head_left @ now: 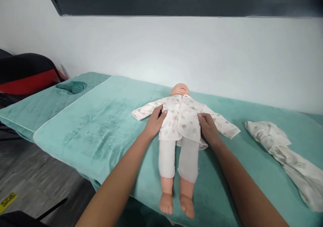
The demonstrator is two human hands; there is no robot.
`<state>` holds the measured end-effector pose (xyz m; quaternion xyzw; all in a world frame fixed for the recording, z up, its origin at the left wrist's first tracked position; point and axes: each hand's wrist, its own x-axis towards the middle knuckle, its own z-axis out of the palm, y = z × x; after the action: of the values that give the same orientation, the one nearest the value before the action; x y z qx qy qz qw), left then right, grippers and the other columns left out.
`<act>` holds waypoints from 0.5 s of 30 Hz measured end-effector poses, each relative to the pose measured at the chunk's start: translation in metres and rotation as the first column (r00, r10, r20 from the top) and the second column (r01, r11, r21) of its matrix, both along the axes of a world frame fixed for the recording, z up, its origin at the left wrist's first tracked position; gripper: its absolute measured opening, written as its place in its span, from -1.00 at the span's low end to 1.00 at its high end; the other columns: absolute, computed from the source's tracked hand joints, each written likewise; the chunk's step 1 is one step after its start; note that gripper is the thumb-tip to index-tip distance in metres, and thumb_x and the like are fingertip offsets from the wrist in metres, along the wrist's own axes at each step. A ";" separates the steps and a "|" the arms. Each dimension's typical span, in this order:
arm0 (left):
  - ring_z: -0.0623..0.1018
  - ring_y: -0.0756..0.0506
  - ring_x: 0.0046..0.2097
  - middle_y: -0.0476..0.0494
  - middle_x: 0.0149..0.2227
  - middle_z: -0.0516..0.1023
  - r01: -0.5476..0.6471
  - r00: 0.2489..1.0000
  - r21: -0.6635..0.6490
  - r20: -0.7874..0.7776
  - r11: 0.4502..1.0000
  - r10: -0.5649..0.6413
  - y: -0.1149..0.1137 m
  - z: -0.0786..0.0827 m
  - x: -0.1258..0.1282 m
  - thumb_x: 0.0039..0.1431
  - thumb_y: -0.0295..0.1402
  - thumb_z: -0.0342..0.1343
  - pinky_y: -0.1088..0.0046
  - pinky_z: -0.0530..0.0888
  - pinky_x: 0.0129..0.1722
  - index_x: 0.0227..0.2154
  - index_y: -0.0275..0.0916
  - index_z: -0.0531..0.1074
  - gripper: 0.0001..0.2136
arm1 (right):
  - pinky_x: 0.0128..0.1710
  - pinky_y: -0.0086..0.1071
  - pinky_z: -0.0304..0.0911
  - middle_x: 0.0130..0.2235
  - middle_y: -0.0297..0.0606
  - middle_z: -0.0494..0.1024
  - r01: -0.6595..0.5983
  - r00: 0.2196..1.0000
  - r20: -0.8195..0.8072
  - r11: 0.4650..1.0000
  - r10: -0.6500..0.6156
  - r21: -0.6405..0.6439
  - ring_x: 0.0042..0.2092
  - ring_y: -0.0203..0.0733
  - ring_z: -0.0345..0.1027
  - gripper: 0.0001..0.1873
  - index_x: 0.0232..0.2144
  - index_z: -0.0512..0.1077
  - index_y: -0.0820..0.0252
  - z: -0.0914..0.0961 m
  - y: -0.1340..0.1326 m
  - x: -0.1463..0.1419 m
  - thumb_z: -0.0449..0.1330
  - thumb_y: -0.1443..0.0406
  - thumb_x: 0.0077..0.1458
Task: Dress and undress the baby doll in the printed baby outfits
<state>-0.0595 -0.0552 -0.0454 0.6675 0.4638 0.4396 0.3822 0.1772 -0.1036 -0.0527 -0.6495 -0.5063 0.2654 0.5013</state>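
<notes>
A baby doll [180,89] lies on its back, its bare feet pointing toward me. It wears a white printed baby shirt [188,117] with the long sleeves spread out, and white cloth covers its legs. My left hand [154,122] is at the left side of the shirt, thumb and fingers closed on its edge. On the opposite side my right hand [208,127] pinches the shirt near the waist. The fingertips of both hands are partly hidden by the cloth. The front panels overlap at the middle of the chest.
A green velvety cover [96,119] spreads over the bed under the doll. Crumpled white printed cloth [285,149] lies on the right. At the far left are a face hole [72,86] and a black and red chair [27,72]. A white wall [151,48] stands behind.
</notes>
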 end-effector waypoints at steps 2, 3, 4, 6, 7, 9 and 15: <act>0.22 -0.20 0.36 -0.16 0.36 0.22 0.035 0.996 -0.077 0.090 0.996 -0.028 0.006 0.001 -0.001 0.31 -0.07 -0.01 0.19 0.12 0.36 0.28 -0.14 0.22 -0.46 | -0.24 -0.31 0.24 -0.30 -0.32 0.53 0.006 0.989 -0.147 1.000 -0.002 0.024 -0.25 -0.15 0.37 -0.46 -0.20 0.38 0.08 -0.005 0.005 0.000 0.21 -0.18 0.01; 0.18 -0.20 0.38 -0.16 0.38 0.17 0.045 0.990 -0.122 0.137 0.992 -0.028 0.007 0.001 -0.002 0.29 -0.05 0.02 0.19 0.10 0.37 0.30 -0.13 0.18 -0.42 | -0.29 -0.33 0.24 -0.30 -0.34 0.52 -0.011 0.976 -0.216 1.000 0.017 0.029 -0.28 -0.18 0.37 -0.47 -0.19 0.38 0.07 -0.007 0.007 0.001 0.27 -0.15 -0.03; 0.17 -0.21 0.39 -0.15 0.39 0.15 0.053 0.983 -0.162 0.183 0.985 -0.022 0.008 0.001 -0.003 0.27 -0.05 0.06 0.19 0.11 0.37 0.32 -0.11 0.16 -0.39 | -0.34 -0.36 0.22 -0.31 -0.36 0.51 -0.032 0.960 -0.276 0.999 0.040 0.033 -0.32 -0.22 0.35 -0.48 -0.18 0.38 0.07 -0.009 0.009 0.003 0.32 -0.10 -0.06; 0.19 -0.23 0.38 -0.15 0.38 0.18 0.072 0.959 -0.217 0.284 0.974 -0.007 0.008 0.002 -0.006 0.22 -0.11 0.14 0.17 0.15 0.36 0.33 -0.08 0.13 -0.36 | -0.43 -0.40 0.17 -0.35 -0.39 0.49 -0.064 0.935 -0.348 0.997 0.071 0.033 -0.40 -0.28 0.30 -0.52 -0.19 0.40 0.07 -0.011 0.009 0.006 0.39 -0.01 -0.10; 0.21 -0.23 0.37 -0.16 0.36 0.22 0.083 0.940 -0.232 0.340 0.969 0.000 0.008 0.002 -0.007 0.20 -0.16 0.17 0.16 0.18 0.35 0.33 -0.07 0.13 -0.35 | -0.48 -0.42 0.13 -0.38 -0.41 0.47 -0.068 0.928 -0.364 0.997 0.074 0.030 -0.44 -0.31 0.27 -0.54 -0.20 0.41 0.07 -0.011 0.008 0.008 0.41 0.03 -0.11; 0.27 -0.23 0.34 -0.18 0.32 0.29 0.104 0.895 -0.249 0.445 0.963 0.018 0.010 0.001 -0.010 0.15 -0.25 0.22 0.15 0.22 0.32 0.31 -0.07 0.17 -0.34 | -0.55 -0.44 0.05 -0.44 -0.44 0.42 -0.071 0.916 -0.394 0.997 0.080 0.037 -0.50 -0.36 0.20 -0.57 -0.22 0.44 0.08 -0.010 0.004 0.011 0.43 0.10 -0.12; 0.53 -0.18 0.10 -0.22 0.04 0.55 0.129 0.734 -0.267 0.673 0.955 0.089 0.022 -0.008 -0.015 0.10 -0.30 0.24 0.15 0.39 0.20 0.02 -0.22 0.42 -0.59 | -0.61 -0.47 -0.06 -0.56 -0.49 0.30 -0.043 0.872 -0.484 0.995 0.080 0.086 -0.57 -0.41 0.11 -0.66 -0.26 0.49 0.12 -0.008 -0.005 0.019 0.43 0.18 -0.11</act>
<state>-0.0741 -0.0333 -0.0538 0.4012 0.3457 0.5736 0.6249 0.1961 -0.1086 -0.0610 -0.5269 -0.3937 0.4173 0.6271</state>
